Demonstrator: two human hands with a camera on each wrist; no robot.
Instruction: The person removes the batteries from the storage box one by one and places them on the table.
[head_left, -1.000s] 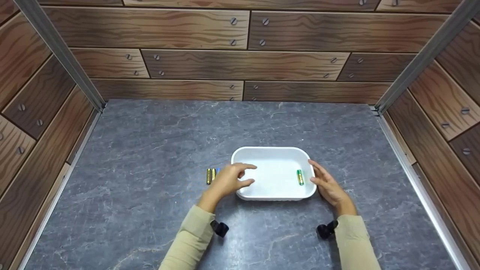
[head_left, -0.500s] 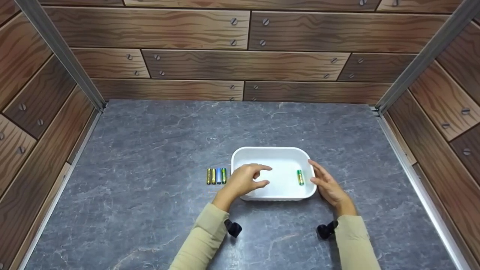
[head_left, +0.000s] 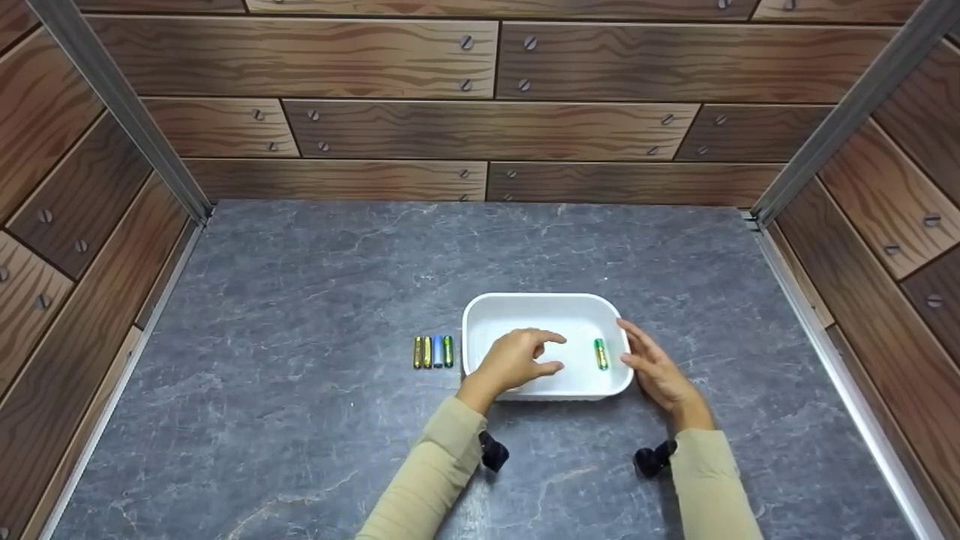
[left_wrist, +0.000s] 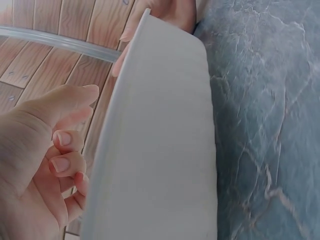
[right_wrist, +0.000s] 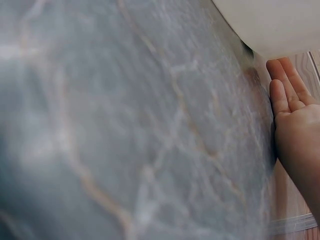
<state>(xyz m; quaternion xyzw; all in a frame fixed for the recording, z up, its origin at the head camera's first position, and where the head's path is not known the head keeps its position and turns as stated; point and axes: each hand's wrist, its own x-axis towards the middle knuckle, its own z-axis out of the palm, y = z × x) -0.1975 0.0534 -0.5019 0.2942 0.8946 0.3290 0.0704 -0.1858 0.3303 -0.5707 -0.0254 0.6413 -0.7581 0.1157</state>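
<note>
My left hand (head_left: 517, 358) hovers over the white plastic tray (head_left: 544, 298), its thumb and index finger spread apart with nothing between them. In the left wrist view its other fingers (left_wrist: 67, 160) are loosely bent, above the tray's rim. Inside the tray, near the right wall, lies one green-and-gold battery (head_left: 601, 354). My right hand (head_left: 661, 375) rests its fingertips and thumb against the tray's right side. The right wrist view shows straight fingers (right_wrist: 289, 85) against the tray's outer wall (right_wrist: 280, 22).
Left of the tray, several batteries stand side by side in a row: gold-and-black ones (head_left: 418, 352), a blue one (head_left: 438, 352) and a green one (head_left: 448, 352). Wood-patterned walls (head_left: 397, 127) and metal rails (head_left: 840, 367) border the grey marbled table (head_left: 315, 285).
My left hand has moved rightward across the tray toward the battery in it, uncovering the row of batteries on the left. The right hand and tray have stayed put.
</note>
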